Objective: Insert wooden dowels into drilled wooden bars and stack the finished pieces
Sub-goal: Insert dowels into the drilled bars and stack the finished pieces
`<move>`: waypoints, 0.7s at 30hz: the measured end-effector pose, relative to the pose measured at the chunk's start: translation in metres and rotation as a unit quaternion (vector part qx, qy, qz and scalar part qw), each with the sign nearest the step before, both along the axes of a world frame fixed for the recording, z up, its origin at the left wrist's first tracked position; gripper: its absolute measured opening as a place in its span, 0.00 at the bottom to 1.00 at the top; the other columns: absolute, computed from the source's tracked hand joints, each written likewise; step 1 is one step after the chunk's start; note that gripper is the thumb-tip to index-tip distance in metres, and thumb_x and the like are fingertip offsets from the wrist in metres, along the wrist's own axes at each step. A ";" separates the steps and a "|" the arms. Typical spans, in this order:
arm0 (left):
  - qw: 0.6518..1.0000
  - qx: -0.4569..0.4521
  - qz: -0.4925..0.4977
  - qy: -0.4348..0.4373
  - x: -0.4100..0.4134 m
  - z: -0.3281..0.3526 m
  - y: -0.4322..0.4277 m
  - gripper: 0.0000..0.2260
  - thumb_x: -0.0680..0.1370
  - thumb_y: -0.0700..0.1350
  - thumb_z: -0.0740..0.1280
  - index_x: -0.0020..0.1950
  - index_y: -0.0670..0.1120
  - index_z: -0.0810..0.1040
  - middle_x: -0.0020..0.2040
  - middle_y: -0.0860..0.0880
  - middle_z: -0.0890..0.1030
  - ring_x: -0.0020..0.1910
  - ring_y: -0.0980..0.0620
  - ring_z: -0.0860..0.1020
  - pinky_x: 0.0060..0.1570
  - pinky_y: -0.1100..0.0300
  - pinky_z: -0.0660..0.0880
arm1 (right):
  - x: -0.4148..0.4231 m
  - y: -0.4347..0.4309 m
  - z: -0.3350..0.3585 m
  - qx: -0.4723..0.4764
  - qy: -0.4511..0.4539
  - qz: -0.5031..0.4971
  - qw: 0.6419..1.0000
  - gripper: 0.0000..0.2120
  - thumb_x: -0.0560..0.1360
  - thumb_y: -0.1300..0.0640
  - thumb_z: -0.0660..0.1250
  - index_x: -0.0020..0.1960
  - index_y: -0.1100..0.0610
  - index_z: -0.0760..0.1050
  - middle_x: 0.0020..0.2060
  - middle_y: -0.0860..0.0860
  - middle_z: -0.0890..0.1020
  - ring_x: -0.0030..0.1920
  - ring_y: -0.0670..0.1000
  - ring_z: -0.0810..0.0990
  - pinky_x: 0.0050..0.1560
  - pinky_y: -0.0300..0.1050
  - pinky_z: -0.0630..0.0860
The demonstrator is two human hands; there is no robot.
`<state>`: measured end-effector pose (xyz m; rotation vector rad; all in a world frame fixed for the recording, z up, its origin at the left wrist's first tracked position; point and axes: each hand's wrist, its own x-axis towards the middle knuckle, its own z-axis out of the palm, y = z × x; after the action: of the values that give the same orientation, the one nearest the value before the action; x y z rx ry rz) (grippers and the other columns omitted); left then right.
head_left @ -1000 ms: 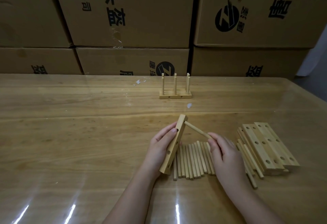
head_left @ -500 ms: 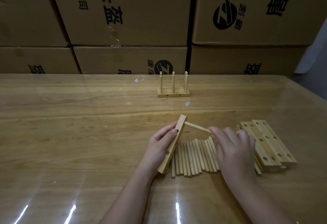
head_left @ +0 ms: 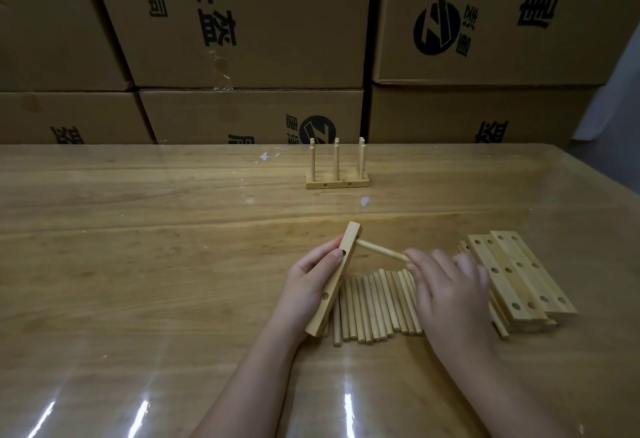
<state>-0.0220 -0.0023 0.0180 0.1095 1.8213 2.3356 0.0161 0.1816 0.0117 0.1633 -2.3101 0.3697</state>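
My left hand point(head_left: 308, 282) grips a drilled wooden bar point(head_left: 334, 282), held tilted above the table. One dowel point(head_left: 381, 250) sticks out of the bar's top hole toward the right. My right hand point(head_left: 450, 292) hovers palm-down over the right end of a row of loose dowels point(head_left: 374, 306). Its fingers are spread and blurred, and the index fingertip is close to the inserted dowel's free end. Further back stands a finished piece point(head_left: 337, 183) with upright dowels.
A pile of drilled bars point(head_left: 519, 275) lies right of my right hand, with a few dowels under it. The wooden table point(head_left: 138, 264) has a glossy cover. Stacked cardboard boxes point(head_left: 242, 22) wall off the far edge.
My right hand let go of the inserted dowel and moved right and down over the loose dowels. The left hand kept the bar nearly still.
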 end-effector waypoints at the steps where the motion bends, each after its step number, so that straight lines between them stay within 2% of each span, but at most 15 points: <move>1: 1.000 0.000 -0.001 0.000 0.000 0.000 0.000 0.11 0.77 0.45 0.66 0.50 0.61 0.84 0.49 0.50 0.84 0.42 0.59 0.82 0.38 0.66 0.77 | 0.000 -0.001 0.000 -0.012 -0.012 0.005 1.000 0.14 0.76 0.55 0.56 0.53 0.55 0.79 0.36 0.46 0.78 0.36 0.50 0.72 0.39 0.46 0.65; 4: 1.000 -0.001 -0.003 -0.002 -0.001 0.001 -0.002 0.11 0.77 0.46 0.66 0.51 0.61 0.84 0.47 0.51 0.85 0.42 0.58 0.82 0.38 0.66 0.76 | 0.000 -0.002 -0.001 -0.026 -0.041 0.024 0.999 0.17 0.77 0.52 0.54 0.54 0.56 0.79 0.35 0.46 0.79 0.36 0.50 0.75 0.43 0.46 0.66; 6: 1.000 -0.010 -0.001 -0.001 -0.001 0.000 -0.003 0.10 0.77 0.48 0.66 0.51 0.61 0.83 0.46 0.51 0.84 0.41 0.58 0.82 0.37 0.66 0.76 | -0.001 -0.003 0.000 -0.018 -0.058 0.026 0.998 0.15 0.78 0.49 0.58 0.52 0.56 0.79 0.34 0.46 0.79 0.37 0.50 0.77 0.46 0.48 0.68; 10: 1.000 0.000 -0.010 -0.001 -0.001 0.000 -0.003 0.09 0.75 0.49 0.67 0.51 0.60 0.84 0.42 0.50 0.85 0.38 0.56 0.81 0.36 0.65 0.76 | -0.003 -0.004 -0.001 -0.011 -0.069 -0.006 0.998 0.08 0.69 0.55 0.70 0.45 0.58 0.80 0.37 0.51 0.76 0.39 0.53 0.74 0.38 0.48 0.72; 12: 1.000 0.000 -0.015 0.005 0.000 0.001 -0.002 0.09 0.72 0.51 0.67 0.50 0.60 0.84 0.43 0.50 0.85 0.39 0.56 0.82 0.36 0.65 0.76 | -0.003 -0.003 0.000 -0.067 -0.097 0.005 0.993 0.07 0.70 0.56 0.69 0.47 0.57 0.79 0.36 0.47 0.74 0.38 0.50 0.73 0.36 0.43 0.70; 14: 0.999 -0.021 -0.023 0.012 0.001 0.000 -0.001 0.09 0.73 0.52 0.67 0.50 0.61 0.83 0.46 0.50 0.85 0.41 0.55 0.82 0.38 0.66 0.77 | -0.002 -0.003 0.000 -0.169 -0.141 0.031 0.975 0.06 0.73 0.56 0.67 0.49 0.54 0.76 0.34 0.43 0.73 0.36 0.46 0.73 0.34 0.38 0.69; 16: 0.998 -0.042 -0.041 0.019 0.002 -0.001 0.001 0.09 0.75 0.50 0.67 0.51 0.61 0.83 0.46 0.50 0.85 0.41 0.55 0.82 0.38 0.67 0.76 | -0.003 -0.005 -0.002 -0.251 -0.161 0.051 0.953 0.04 0.73 0.56 0.66 0.48 0.50 0.73 0.34 0.45 0.75 0.35 0.43 0.75 0.31 0.35 0.72; 18: 0.997 -0.045 -0.054 0.022 0.002 -0.001 0.002 0.09 0.73 0.51 0.68 0.51 0.60 0.83 0.45 0.50 0.85 0.40 0.55 0.82 0.38 0.66 0.76 | -0.003 -0.006 -0.002 -0.313 -0.157 0.076 0.933 0.07 0.72 0.58 0.68 0.44 0.46 0.73 0.36 0.44 0.78 0.38 0.39 0.77 0.33 0.33 0.75; 21: 0.997 -0.040 -0.059 0.022 0.002 -0.001 0.002 0.11 0.70 0.53 0.69 0.51 0.59 0.84 0.43 0.49 0.85 0.40 0.54 0.82 0.39 0.65 0.77 | 0.000 -0.007 0.003 -0.395 -0.169 0.127 0.894 0.09 0.72 0.58 0.69 0.44 0.43 0.76 0.42 0.37 0.80 0.43 0.36 0.79 0.37 0.30 0.76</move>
<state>-0.0199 -0.0008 0.0174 0.2525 1.8714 2.1936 0.0158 0.1744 0.0144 -0.0132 -2.2684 1.5332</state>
